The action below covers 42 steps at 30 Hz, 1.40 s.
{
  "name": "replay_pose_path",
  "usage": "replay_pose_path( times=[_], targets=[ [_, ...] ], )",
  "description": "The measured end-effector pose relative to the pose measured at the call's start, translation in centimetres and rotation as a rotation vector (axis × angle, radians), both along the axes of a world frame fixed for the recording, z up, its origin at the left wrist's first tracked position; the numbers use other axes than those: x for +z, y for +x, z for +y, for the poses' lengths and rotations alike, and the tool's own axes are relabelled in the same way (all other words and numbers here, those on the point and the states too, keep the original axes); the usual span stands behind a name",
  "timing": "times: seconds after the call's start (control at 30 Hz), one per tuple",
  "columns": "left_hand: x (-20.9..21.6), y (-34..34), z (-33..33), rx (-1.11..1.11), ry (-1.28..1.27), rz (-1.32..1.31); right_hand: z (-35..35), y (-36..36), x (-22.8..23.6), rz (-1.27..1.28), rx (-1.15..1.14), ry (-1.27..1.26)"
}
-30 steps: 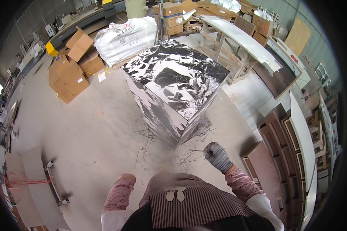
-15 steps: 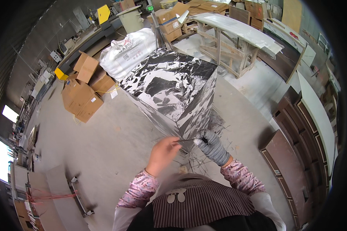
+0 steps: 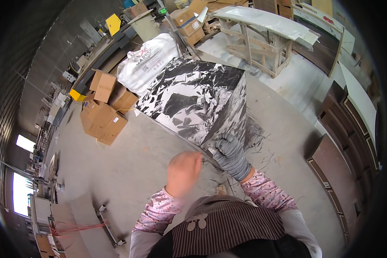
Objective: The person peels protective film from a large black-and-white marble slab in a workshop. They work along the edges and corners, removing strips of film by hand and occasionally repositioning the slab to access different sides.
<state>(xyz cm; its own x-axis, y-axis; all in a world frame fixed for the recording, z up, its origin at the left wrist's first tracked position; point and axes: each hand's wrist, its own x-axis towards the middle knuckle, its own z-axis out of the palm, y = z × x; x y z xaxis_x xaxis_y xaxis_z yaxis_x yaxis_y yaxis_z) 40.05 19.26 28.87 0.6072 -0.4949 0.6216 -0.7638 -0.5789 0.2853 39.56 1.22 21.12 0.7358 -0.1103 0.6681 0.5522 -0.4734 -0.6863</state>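
In front of me stands a box-shaped block or stack with a black-and-white marble pattern [image 3: 189,101], one corner pointing toward me. My right hand [image 3: 231,157], in a grey knitted glove, is closed at that near corner. Whatever its fingers pinch is hidden or too small to name. My left hand [image 3: 183,173] is bare and blurred, its fingers curled closed, just left of the same corner. A thin dark line shows between the hands, but I cannot tell whether either holds it. Thin dark strips [image 3: 256,142] litter the floor around the block's base.
White sacks [image 3: 144,64] stand behind the block, with open cardboard boxes [image 3: 103,120] to their left. A wooden trestle [image 3: 262,60] carries a white-covered panel at the far right. Brown cabinet-like pieces [image 3: 331,185] lie to the right; panels [image 3: 79,223] are at the lower left.
My right hand has moved up and left onto the block's near corner. The thin dark strip that stretched between both hands is no longer plain. My left hand's fingers have curled in; the view has shifted slightly.
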Motion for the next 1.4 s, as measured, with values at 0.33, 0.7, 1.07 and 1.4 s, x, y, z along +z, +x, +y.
replay_pose_path(
  times=[0.33, 0.7, 1.07, 1.4],
  targets=[
    [1.0, 2.2, -0.5, -0.049, 0.051, 0.008, 1.5, 1.9, -1.5, 0.041, -0.035, 0.243],
    [0.5, 2.0, 0.9, -0.055, 0.128, -0.095, 1.8, 2.2, -1.8, -0.108, -0.066, 0.130],
    [1.1, 1.9, 0.8, -0.010, 0.080, 0.017, 1.5, 2.5, -1.8, -0.093, -0.034, 0.085],
    [-0.2, 2.0, 0.8, 0.008, 0.091, -0.042, 1.2, 2.5, -2.4, -0.113, -0.017, 0.079]
  ],
)
